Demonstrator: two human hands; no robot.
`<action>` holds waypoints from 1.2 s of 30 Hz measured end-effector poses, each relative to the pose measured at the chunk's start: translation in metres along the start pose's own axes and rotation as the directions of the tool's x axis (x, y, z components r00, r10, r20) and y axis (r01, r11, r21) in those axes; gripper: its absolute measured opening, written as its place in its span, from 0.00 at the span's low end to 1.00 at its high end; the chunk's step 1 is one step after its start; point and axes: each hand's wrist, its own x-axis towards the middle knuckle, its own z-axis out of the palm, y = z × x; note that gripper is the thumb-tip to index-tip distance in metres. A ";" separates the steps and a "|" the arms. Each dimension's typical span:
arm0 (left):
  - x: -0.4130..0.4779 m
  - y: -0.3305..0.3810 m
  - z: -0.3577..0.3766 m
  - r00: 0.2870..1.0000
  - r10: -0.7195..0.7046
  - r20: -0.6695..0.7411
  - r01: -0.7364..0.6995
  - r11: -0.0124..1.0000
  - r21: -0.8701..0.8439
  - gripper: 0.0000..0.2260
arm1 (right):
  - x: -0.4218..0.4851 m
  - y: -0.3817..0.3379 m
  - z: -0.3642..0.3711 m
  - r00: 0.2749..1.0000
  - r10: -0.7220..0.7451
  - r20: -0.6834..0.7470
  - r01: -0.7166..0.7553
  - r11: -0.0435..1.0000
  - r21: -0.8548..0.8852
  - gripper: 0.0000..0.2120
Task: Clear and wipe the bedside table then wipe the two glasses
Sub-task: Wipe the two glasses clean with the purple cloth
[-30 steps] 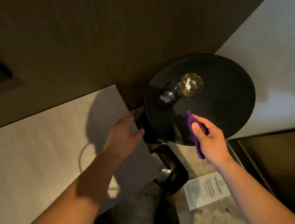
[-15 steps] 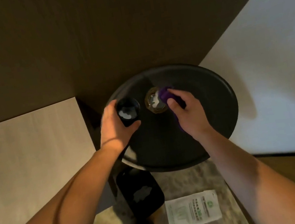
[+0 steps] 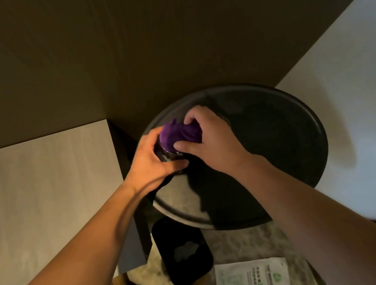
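Note:
The round black bedside table (image 3: 282,146) stands against the brown wall. At its left side my left hand (image 3: 153,163) grips a glass (image 3: 167,154), of which only a dark sliver of the rim shows between my fingers. My right hand (image 3: 209,143) holds a purple cloth (image 3: 178,135) and presses it into the top of that glass. The second glass is hidden, probably behind my right hand.
A pale bed surface (image 3: 43,204) lies to the left and a white wall (image 3: 361,100) to the right. Below the table, a black bin (image 3: 182,250) holds crumpled paper, and a white printed packet (image 3: 253,283) lies on the speckled floor.
My left hand went from the bed's corner to the left glass and gripped it. My right hand carried the purple cloth leftward onto that glass. The view shifted toward the table.

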 end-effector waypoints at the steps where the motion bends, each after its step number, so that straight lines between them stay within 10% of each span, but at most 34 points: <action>1: -0.001 -0.001 -0.003 1.000 0.003 0.017 -0.002 1.000 -0.018 0.38 | -0.001 0.000 0.002 1.000 -0.009 0.014 0.009 1.000 -0.013 0.20; 13: -0.017 0.012 -0.033 0.983 -0.150 0.106 0.167 0.971 -0.173 0.34 | -0.026 -0.002 -0.009 0.971 0.010 0.237 -0.077 0.958 0.275 0.29; 36: -0.029 -0.005 -0.079 0.900 -0.200 0.388 0.390 0.769 -0.507 0.36 | -0.024 -0.041 0.019 0.949 0.173 0.265 -0.270 0.880 0.390 0.10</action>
